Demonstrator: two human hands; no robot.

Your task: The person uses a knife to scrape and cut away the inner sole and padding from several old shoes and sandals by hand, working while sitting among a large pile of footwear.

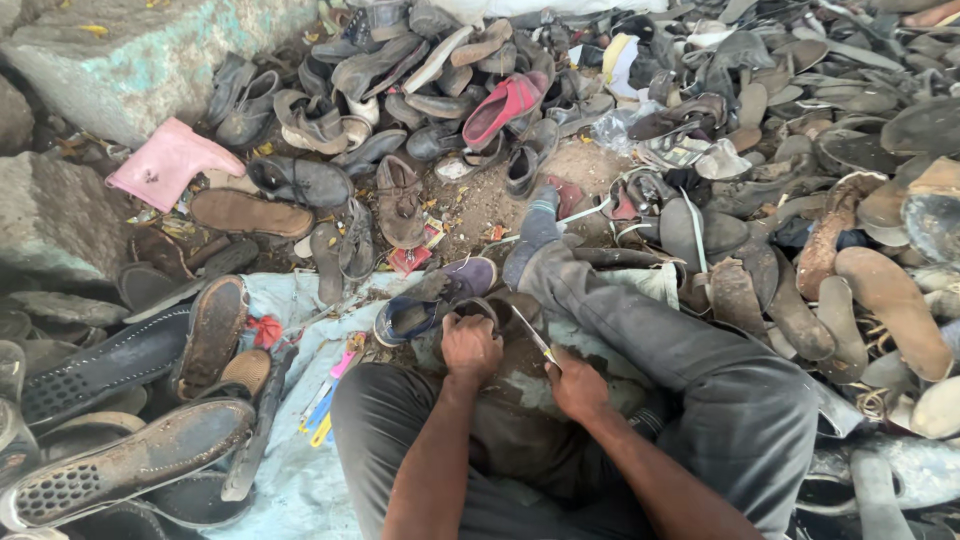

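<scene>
Far to the left of the hands lay a pink boot (170,160), and closer on that side some black soles (130,465) on a pale blue sheet (300,480), apart from the big heap. The left hand (470,347) had its grip closed on a worn brown shoe (500,310) and pressed it on the lap, I think to keep it steady. Just to the right, the right hand (577,383) gripped a knife (533,335), its blade lying on the shoe. Farther right lay a pile of old soles (850,270).
</scene>
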